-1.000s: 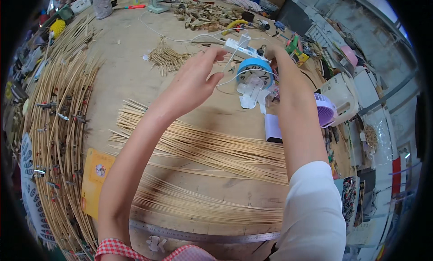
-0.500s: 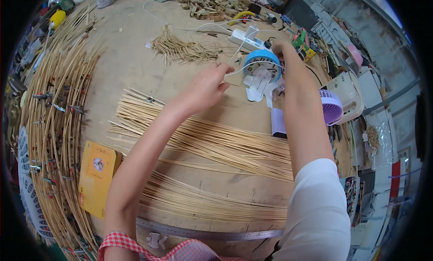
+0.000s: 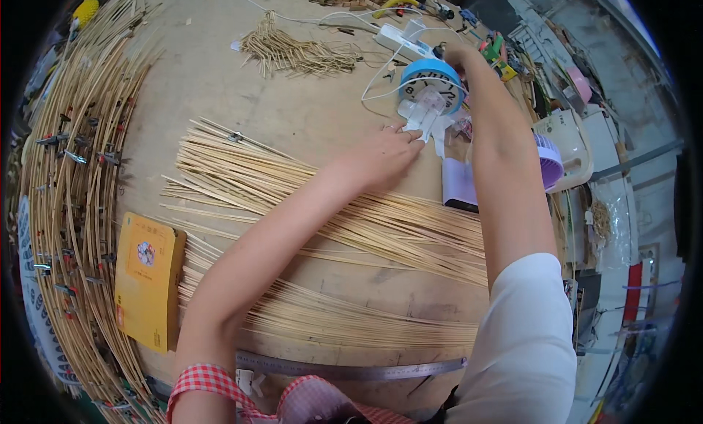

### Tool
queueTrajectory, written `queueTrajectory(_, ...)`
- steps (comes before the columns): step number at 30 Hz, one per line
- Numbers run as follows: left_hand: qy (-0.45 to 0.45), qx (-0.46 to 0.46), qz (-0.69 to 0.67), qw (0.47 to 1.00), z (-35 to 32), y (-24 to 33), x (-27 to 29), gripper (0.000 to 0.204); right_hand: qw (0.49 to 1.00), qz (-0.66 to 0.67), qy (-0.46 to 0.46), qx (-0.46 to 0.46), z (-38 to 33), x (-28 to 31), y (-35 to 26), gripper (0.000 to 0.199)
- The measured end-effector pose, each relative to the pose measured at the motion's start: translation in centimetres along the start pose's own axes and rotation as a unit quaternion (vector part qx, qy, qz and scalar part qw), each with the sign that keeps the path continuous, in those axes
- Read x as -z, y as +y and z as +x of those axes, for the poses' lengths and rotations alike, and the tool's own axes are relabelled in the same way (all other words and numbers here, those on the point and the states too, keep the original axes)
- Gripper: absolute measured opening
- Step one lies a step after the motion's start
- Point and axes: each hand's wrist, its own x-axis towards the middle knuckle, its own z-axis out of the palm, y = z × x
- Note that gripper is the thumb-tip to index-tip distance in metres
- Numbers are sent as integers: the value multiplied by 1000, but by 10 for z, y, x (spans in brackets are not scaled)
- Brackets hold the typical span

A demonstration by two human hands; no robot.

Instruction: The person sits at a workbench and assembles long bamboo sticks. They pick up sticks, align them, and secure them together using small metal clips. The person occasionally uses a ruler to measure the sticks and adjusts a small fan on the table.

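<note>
My left hand reaches low over the table, palm down with fingers stretched out. Its fingertips are at the edge of some clear plastic wrappers, and nothing shows in its grasp. These wrappers lie against a round blue clock, partly covering its face. Beyond the clock, my right hand is at the end of a white power strip; its fingers are mostly hidden. A white cable loops from the strip area across the clock. Under my left forearm lie bundles of thin bamboo strips.
A purple handheld fan stands right of the wrappers. A yellow box sits at the left, beside long clipped bamboo strips. Short bamboo pieces are piled farther back. A metal ruler lies along the near edge.
My left hand has moved right and nearer, away from the white cable and down to the clear wrappers. The right hand stays by the power strip. The whole view has shifted slightly.
</note>
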Motion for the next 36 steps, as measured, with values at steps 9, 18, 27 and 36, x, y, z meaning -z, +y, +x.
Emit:
queueTrajectory(9, -151, 71, 69, 984, -11, 1, 13, 18, 985, 110, 130, 9, -73, 63, -39, 17)
queueTrajectory(18, -120, 113, 189, 968, -38, -13, 52, 11, 940, 156, 264, 152, -195, 135, 54, 16)
queueTrajectory(27, -84, 68, 106, 989, -22, 92, 57, 18, 851, 323, 406, 78, -377, -26, 165, 24)
queueTrajectory(36, -174, 102, 117, 972, -98, 262, 91, 19, 923, 272, 208, 174, -536, -160, 188, 16)
